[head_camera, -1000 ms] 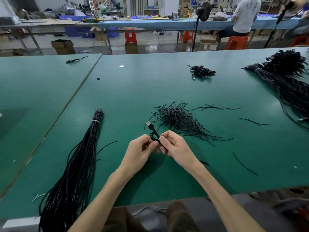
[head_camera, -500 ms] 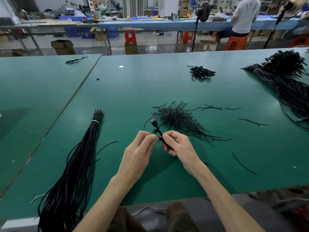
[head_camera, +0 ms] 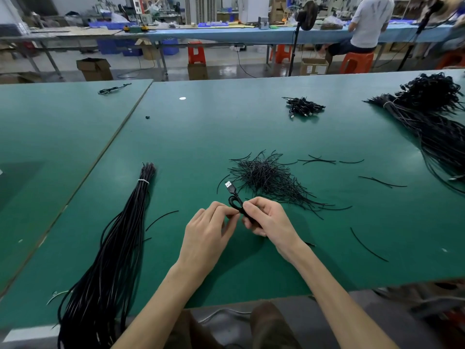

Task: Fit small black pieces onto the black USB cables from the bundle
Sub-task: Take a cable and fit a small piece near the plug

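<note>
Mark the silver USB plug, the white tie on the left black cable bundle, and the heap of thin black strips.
Silver USB plug (head_camera: 228,184): head view, metal shell.
White tie (head_camera: 143,181): head view, middle.
Heap of black strips (head_camera: 264,177): head view, centre.

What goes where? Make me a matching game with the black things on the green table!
Things
1. USB cable
2. tied bundle of long cables
3. pile of thin black pieces
4. small heap of cables

Places
A. far across the table
B. gripped by left hand and right hand
C. left of both hands
D. just beyond the hands

Pairs: 1-B, 2-C, 3-D, 4-A
</note>
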Demonstrator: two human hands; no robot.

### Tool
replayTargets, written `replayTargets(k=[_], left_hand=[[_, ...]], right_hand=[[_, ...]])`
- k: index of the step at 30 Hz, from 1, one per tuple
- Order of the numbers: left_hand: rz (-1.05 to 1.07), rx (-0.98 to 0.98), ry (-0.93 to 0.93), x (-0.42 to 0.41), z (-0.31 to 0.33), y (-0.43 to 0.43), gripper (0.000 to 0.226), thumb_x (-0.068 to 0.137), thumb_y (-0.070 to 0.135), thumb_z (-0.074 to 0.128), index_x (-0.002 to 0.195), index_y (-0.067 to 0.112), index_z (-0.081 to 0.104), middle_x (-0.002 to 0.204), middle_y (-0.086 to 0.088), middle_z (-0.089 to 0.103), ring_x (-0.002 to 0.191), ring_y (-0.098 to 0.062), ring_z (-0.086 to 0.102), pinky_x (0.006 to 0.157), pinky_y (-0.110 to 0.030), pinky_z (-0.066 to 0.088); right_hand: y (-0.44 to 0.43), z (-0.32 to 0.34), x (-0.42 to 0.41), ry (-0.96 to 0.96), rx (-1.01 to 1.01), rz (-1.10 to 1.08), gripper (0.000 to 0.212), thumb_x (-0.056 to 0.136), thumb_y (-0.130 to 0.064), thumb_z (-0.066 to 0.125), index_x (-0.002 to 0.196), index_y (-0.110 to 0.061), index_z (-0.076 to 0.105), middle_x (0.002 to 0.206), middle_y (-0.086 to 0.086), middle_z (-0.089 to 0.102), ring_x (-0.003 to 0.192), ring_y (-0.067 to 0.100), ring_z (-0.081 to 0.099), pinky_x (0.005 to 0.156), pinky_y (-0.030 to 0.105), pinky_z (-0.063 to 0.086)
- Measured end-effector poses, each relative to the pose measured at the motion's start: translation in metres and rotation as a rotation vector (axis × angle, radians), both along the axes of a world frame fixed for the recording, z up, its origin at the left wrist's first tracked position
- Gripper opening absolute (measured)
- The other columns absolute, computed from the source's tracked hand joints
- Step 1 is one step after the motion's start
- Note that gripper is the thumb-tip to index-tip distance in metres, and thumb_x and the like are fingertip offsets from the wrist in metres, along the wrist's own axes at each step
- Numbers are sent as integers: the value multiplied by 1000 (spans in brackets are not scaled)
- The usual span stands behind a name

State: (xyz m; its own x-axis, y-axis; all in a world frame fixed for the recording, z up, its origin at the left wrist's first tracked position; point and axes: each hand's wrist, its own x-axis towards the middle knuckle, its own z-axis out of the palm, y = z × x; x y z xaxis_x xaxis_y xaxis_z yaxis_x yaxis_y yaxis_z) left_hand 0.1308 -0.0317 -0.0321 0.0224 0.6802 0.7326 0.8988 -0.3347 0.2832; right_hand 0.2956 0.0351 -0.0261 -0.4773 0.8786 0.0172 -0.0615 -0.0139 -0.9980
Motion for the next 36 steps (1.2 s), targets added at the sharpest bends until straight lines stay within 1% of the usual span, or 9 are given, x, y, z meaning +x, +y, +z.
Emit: replayTargets(k=[4,11,17,20,23,25,29,33,36], left_hand=[[27,-40,-29,2,2,0,9,92,17,74,92,9,69,85,4,64,60,-15,56,63,-30,48],[14,-173,-160,2,4,-3,9,96,15,72,95,7,67,88,0,63,62,-21,59,59,-43,54],[3,-175,-71,5,7,-2,12,96,11,71,87,3,67,78,-5,59,53,-23,48,46,-42,48],[-25,-197,-72,1,5,0,17,99,14,66,84,7,61,77,0,53,56,-21,45,52,-35,44],[-94,-307,-251,-3,5,2,22,102,22,58,81,17,54,77,10,51,62,-14,43,59,-17,35],[-190,-412,-428,-6,7,5,23,104,18,57,81,15,56,73,16,57,60,-9,42,58,-14,33],[-309,-568,-755,-8,10,12,26,106,11,54,81,3,57,69,7,59,57,-7,39,55,-20,33],[-363,-647,-985,-2,12,11,31,107,18,51,77,10,56,64,3,41,54,-13,28,50,-20,26],[-411,-682,-1073,2,14,12,32,107,22,50,77,13,54,68,-4,29,56,-17,21,52,-25,18]], right_hand=[[-1,1,-1,-48,13,25,21,107,-23,56,97,-6,60,67,7,66,44,11,38,43,18,32],[-3,-2,-5,-144,62,34,30,108,-26,53,101,3,51,68,12,68,41,14,36,40,20,31],[-5,-3,-7,-160,72,13,28,108,-28,52,97,-2,50,64,12,66,39,14,31,40,20,27],[-6,-5,-8,-151,75,18,30,108,-27,53,97,1,48,60,7,62,41,11,30,41,19,28],[-6,-5,-7,-135,105,25,27,108,-28,54,97,-3,49,66,1,64,53,20,35,46,23,30],[-5,-6,-7,-124,123,30,22,108,-25,54,98,-6,49,74,1,69,61,27,34,51,30,30],[-4,-7,-9,-144,171,2,14,104,-16,61,98,-13,49,77,-5,69,69,24,54,59,31,43],[-5,-5,-6,-121,191,-95,15,99,-10,68,96,-18,57,83,6,70,65,15,59,68,24,49],[-7,-3,-4,-129,246,-159,18,97,-6,70,96,-21,60,97,12,68,76,14,64,70,24,49]])
